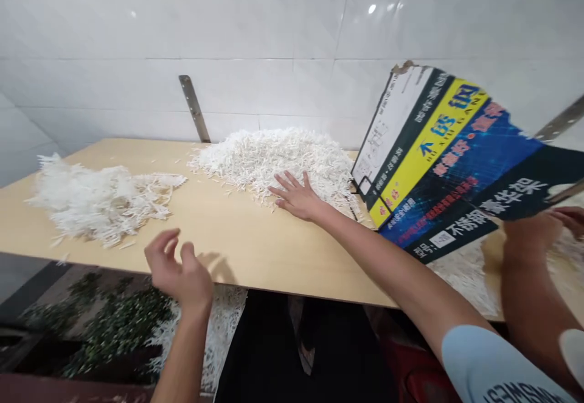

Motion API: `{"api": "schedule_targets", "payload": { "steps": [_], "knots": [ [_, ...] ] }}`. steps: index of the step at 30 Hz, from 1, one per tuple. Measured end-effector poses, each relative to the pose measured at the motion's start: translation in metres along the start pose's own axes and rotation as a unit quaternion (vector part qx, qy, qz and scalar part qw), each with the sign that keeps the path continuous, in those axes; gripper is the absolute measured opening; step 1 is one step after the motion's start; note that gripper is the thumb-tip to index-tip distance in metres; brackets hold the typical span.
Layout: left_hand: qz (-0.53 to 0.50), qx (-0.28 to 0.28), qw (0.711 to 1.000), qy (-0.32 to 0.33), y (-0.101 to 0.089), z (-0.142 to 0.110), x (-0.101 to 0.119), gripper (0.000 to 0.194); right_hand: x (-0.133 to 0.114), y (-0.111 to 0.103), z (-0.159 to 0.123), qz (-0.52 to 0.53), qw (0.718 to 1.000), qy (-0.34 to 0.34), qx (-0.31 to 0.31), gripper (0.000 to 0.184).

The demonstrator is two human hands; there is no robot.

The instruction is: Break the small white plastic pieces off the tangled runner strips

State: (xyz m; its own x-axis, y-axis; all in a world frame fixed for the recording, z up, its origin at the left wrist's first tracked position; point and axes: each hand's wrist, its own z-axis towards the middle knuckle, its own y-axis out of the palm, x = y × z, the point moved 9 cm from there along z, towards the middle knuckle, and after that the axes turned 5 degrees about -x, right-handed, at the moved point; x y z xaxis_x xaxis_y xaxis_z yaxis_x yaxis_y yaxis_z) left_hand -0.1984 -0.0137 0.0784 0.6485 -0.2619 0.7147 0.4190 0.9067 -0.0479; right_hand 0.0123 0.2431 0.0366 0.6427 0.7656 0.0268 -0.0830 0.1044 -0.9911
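Note:
My right hand (pixel 297 199) lies palm down with its fingers spread at the front edge of a heap of small white stick-like pieces (pixel 283 156). Over the table's front edge I hold up my left hand (pixel 180 266), its fingers loosely curled and its thumb apart, and I see nothing in it. Beyond that hand, to the left, sits a looser pile of white and translucent pieces (pixel 104 196). What the pieces are made of I cannot tell.
A printed cardboard panel (pixel 449 153) leans upright on the wooden table (pixel 264 241). Behind it, a co-worker's hands (pixel 531 229) are near more white pieces (pixel 469 278). Metal brackets (pixel 194 109) touch the tiled wall. Green leaves (pixel 121 324) and white pieces show below the table.

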Motion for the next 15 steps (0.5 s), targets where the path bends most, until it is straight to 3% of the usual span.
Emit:
{"api": "schedule_targets", "payload": {
  "steps": [3,5,8,9,10,12,15],
  "knots": [
    [0.069,0.001,0.997,0.032,0.017,0.067,-0.019,0.035,-0.022,-0.001,-0.01,-0.005,0.998,0.023,0.061,0.062],
    [0.173,-0.064,0.98,0.07,0.03,0.113,-0.039,0.029,-0.036,-0.002,-0.023,0.001,0.996,0.029,0.086,0.065],
    [0.326,-0.219,0.919,0.032,0.038,0.163,-0.095,0.014,-0.04,-0.01,-0.041,0.012,0.988,0.065,0.143,0.063],
    [0.37,-0.301,0.878,0.03,0.044,0.17,-0.113,0.012,-0.039,-0.014,-0.046,0.014,0.984,0.074,0.163,0.061],
    [0.382,-0.338,0.86,0.029,0.043,0.177,-0.125,0.012,-0.039,-0.017,-0.049,0.016,0.98,0.078,0.181,0.059],
    [0.401,-0.369,0.838,0.032,0.042,0.187,-0.138,0.02,-0.04,-0.021,-0.051,0.017,0.976,0.063,0.208,0.053],
    [0.421,-0.419,0.8,0.091,0.058,0.186,-0.135,0.014,-0.041,-0.024,-0.051,0.021,0.97,0.046,0.236,0.043]
  ]
}}
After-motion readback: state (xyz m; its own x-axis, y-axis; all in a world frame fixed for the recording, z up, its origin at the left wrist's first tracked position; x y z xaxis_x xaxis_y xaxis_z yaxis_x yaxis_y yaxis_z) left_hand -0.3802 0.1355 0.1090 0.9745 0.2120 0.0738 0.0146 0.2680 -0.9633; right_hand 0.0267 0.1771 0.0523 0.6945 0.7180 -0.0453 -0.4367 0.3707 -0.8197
